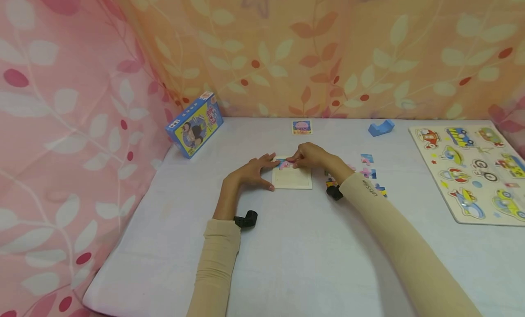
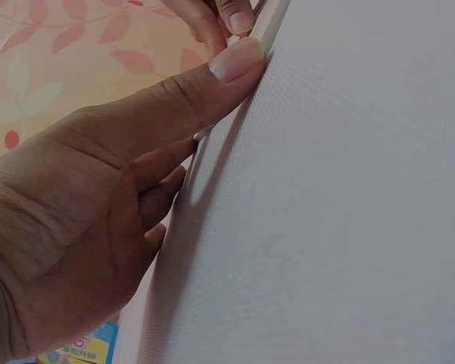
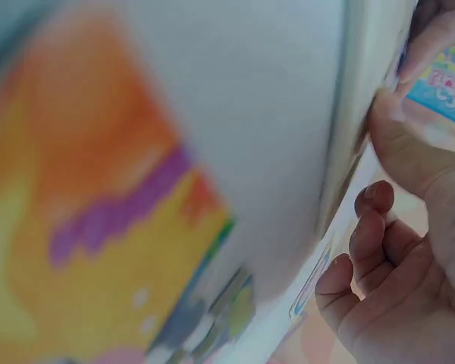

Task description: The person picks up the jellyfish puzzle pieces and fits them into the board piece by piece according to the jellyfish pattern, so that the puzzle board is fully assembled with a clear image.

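Observation:
A small white puzzle tray (image 1: 292, 179) lies on the table with pink and blue pieces (image 1: 283, 164) along its far side. My left hand (image 1: 253, 171) touches the tray's left side, thumb at the near corner and fingers spread toward the far one; in the left wrist view the left thumb (image 2: 174, 98) lies against the tray's edge (image 2: 271, 26). Over the tray's far right part, my right hand (image 1: 309, 155) pinches a puzzle piece, mostly hidden by the fingers. The right wrist view has the right thumb (image 3: 409, 152) at the tray edge (image 3: 349, 114) and the other fingers curled.
Loose puzzle pieces (image 1: 367, 159) lie right of the tray, partly behind my right forearm. Behind it are a square picture card (image 1: 302, 127) and a blue block (image 1: 381, 128). A blue and yellow box (image 1: 196, 125) stands back left; a vehicle puzzle board (image 1: 476, 180) lies right.

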`<state>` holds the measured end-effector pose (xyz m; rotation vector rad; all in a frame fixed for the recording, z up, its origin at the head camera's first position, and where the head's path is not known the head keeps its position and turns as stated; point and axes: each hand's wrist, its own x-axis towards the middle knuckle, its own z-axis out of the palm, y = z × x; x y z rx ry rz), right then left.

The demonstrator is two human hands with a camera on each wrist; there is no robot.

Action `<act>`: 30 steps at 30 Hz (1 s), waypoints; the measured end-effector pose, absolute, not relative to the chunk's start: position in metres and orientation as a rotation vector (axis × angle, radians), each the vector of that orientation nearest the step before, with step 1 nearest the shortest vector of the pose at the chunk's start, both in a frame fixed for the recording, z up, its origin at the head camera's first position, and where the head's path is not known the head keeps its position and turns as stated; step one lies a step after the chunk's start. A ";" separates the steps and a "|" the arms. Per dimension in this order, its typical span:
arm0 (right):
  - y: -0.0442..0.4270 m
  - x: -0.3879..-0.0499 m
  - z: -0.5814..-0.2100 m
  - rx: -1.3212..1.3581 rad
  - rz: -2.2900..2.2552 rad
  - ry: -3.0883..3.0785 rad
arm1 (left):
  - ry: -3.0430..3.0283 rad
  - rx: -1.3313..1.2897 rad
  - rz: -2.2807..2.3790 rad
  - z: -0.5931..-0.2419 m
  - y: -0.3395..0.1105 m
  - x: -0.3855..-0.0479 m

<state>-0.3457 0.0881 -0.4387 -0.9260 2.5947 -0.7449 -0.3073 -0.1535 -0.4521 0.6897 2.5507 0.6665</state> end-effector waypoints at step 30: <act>0.281 -0.303 -0.425 -0.380 -0.756 2.876 | 2.565 0.716 0.672 -0.455 -0.158 -0.306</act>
